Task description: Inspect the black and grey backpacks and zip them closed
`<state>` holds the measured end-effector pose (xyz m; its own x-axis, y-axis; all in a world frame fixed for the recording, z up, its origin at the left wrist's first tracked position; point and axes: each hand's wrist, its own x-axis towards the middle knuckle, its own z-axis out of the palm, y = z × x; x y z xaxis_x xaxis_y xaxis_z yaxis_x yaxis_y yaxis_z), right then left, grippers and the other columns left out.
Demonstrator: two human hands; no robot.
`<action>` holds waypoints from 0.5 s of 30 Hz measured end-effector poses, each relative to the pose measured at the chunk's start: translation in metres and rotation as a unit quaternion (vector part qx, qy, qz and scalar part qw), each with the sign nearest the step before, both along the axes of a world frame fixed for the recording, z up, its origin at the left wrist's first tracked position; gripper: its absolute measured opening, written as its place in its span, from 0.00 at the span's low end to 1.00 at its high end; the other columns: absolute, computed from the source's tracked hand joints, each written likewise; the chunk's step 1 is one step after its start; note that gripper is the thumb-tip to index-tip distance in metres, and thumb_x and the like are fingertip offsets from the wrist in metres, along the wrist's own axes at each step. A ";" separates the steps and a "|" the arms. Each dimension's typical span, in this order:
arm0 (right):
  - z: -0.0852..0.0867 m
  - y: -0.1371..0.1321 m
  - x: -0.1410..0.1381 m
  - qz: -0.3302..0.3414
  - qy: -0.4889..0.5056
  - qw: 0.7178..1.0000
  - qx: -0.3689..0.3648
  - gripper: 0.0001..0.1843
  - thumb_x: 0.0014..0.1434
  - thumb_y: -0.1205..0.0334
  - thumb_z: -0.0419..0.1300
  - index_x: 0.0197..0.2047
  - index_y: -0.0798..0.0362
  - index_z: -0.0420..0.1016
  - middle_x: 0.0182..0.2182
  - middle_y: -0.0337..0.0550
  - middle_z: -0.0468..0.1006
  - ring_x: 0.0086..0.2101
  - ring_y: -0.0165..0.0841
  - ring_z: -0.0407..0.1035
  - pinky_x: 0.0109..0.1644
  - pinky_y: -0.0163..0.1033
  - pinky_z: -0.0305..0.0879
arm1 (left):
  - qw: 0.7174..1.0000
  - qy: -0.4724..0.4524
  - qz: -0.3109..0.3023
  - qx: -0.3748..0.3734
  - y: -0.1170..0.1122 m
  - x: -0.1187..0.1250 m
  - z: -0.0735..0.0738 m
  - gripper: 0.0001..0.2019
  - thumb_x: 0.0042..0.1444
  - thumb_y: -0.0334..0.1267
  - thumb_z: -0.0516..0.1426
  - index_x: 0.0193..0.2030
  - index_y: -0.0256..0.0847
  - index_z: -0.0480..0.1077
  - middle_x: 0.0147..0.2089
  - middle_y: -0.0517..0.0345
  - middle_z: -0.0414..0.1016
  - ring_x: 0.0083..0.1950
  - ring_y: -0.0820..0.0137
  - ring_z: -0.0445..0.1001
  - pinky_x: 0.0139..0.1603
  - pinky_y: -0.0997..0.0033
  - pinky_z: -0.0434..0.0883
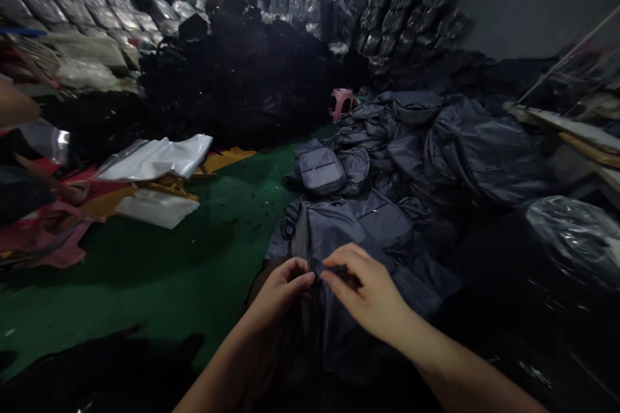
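Observation:
A dark grey-blue backpack [339, 222] lies across my lap, its fabric loose and creased. Along its left edge runs a seam that looks like a zipper, and both hands meet there. My left hand [285, 281] pinches the edge between thumb and fingers. Just beside it, my right hand [361, 287] is closed, thumb against fingertips, on the same edge with a small dark bit of the bag in its grip. Exactly what lies between the fingertips is too small and dark to make out.
More grey-blue bags [411, 135] are heaped ahead and right. A pink plastic stool [341, 104] stands behind them. White plastic bags [157, 158] lie left on the green floor [232, 206]. Plastic-wrapped bundles [97, 0] are stacked behind a black pile [242, 71]. Another person's arm [17, 103] shows far left.

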<state>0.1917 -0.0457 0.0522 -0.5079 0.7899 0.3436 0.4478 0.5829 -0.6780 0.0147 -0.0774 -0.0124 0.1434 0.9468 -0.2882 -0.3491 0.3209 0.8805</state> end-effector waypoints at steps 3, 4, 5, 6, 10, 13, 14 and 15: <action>-0.031 -0.006 0.001 0.021 -0.001 0.999 -0.039 0.04 0.57 0.65 0.57 0.38 0.49 0.71 0.35 0.40 0.71 0.33 0.30 0.68 0.39 0.36 0.65 | 0.997 -0.061 0.022 -0.042 -0.003 0.004 -0.009 0.15 0.43 0.42 0.65 0.30 0.40 0.64 0.25 0.66 0.64 0.25 0.79 0.64 0.29 0.79 0.63; -0.043 -0.005 0.002 0.021 0.014 0.999 -0.045 0.03 0.58 0.66 0.57 0.37 0.50 0.71 0.35 0.40 0.70 0.33 0.30 0.68 0.38 0.35 0.65 | 0.995 -0.083 0.027 -0.052 -0.004 0.006 -0.012 0.15 0.43 0.42 0.65 0.29 0.40 0.64 0.25 0.66 0.65 0.26 0.78 0.65 0.30 0.78 0.63; -0.053 -0.003 0.003 0.020 0.034 0.998 -0.048 0.03 0.58 0.66 0.56 0.36 0.50 0.70 0.34 0.40 0.70 0.32 0.30 0.67 0.37 0.35 0.65 | 0.993 -0.104 0.028 -0.057 -0.004 0.007 -0.016 0.15 0.43 0.42 0.65 0.29 0.39 0.64 0.25 0.65 0.66 0.27 0.78 0.66 0.31 0.77 0.64; -0.062 -0.002 0.004 0.018 0.054 0.997 -0.046 0.03 0.58 0.66 0.56 0.36 0.51 0.70 0.33 0.41 0.69 0.32 0.30 0.67 0.36 0.35 0.65 | 0.991 -0.121 0.025 -0.057 -0.005 0.009 -0.019 0.15 0.42 0.42 0.66 0.28 0.39 0.64 0.25 0.65 0.66 0.27 0.77 0.67 0.31 0.77 0.64; -0.082 -0.003 0.006 -0.006 0.110 0.994 -0.015 0.04 0.58 0.66 0.56 0.37 0.51 0.70 0.32 0.42 0.69 0.31 0.30 0.65 0.33 0.35 0.64 | 0.991 -0.124 0.022 -0.047 -0.008 0.013 -0.019 0.16 0.42 0.43 0.66 0.29 0.39 0.64 0.25 0.65 0.67 0.25 0.77 0.66 0.31 0.76 0.64; -0.085 -0.006 0.005 -0.021 0.128 0.991 -0.005 0.03 0.58 0.65 0.56 0.36 0.51 0.71 0.32 0.42 0.69 0.31 0.31 0.65 0.33 0.36 0.64 | 0.997 -0.052 0.045 -0.030 -0.013 0.015 -0.011 0.15 0.46 0.45 0.63 0.32 0.40 0.63 0.26 0.66 0.64 0.26 0.77 0.65 0.29 0.77 0.62; -0.085 -0.007 0.004 -0.022 0.133 0.991 -0.005 0.03 0.58 0.65 0.56 0.36 0.51 0.71 0.32 0.42 0.69 0.32 0.31 0.66 0.33 0.36 0.64 | 0.998 -0.013 0.059 -0.017 -0.016 0.017 -0.007 0.15 0.48 0.47 0.61 0.33 0.40 0.63 0.26 0.66 0.63 0.26 0.77 0.64 0.29 0.77 0.62; -0.085 -0.007 0.003 -0.021 0.137 0.990 -0.007 0.04 0.58 0.65 0.56 0.37 0.51 0.71 0.33 0.42 0.69 0.33 0.32 0.66 0.34 0.37 0.65 | 0.997 0.034 0.076 0.002 -0.020 0.018 -0.004 0.14 0.50 0.47 0.60 0.34 0.40 0.63 0.27 0.65 0.63 0.27 0.76 0.64 0.29 0.77 0.62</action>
<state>0.1951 -0.0531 -0.0329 -0.3636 0.8137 0.4534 0.2696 0.5578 -0.7850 0.0328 -0.0979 -0.0165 -0.0209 0.9570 -0.2895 -0.3319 0.2664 0.9049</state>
